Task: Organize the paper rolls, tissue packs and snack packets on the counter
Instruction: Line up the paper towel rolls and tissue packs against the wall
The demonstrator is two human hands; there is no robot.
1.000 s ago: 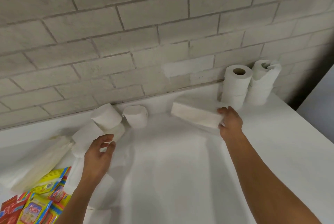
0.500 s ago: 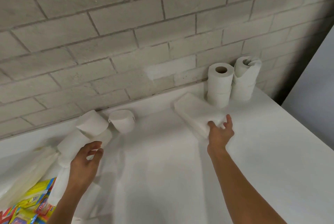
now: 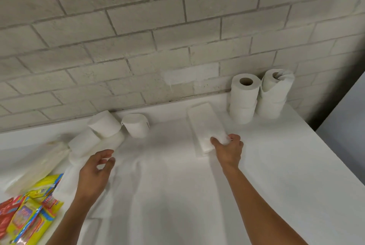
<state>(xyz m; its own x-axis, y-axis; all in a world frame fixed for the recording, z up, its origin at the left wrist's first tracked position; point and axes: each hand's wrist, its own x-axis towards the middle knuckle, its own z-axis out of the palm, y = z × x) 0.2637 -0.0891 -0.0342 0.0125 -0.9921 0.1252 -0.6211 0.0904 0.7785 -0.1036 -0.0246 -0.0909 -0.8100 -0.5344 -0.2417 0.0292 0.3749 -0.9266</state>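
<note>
Right hand grips one flat tissue pack lying on the tabletop. Left hand hangs open near four tumbled rolls. Two roll stacks stand by the wall. Snack packets lie far left.

Both bare forearms reach forward from the bottom edge, the left one from the lower left and the right one from the lower right. The left hand hovers with its fingers spread and loosely curled, gripping nothing. The right hand lies palm down, fingers bent over what it presses.
</note>
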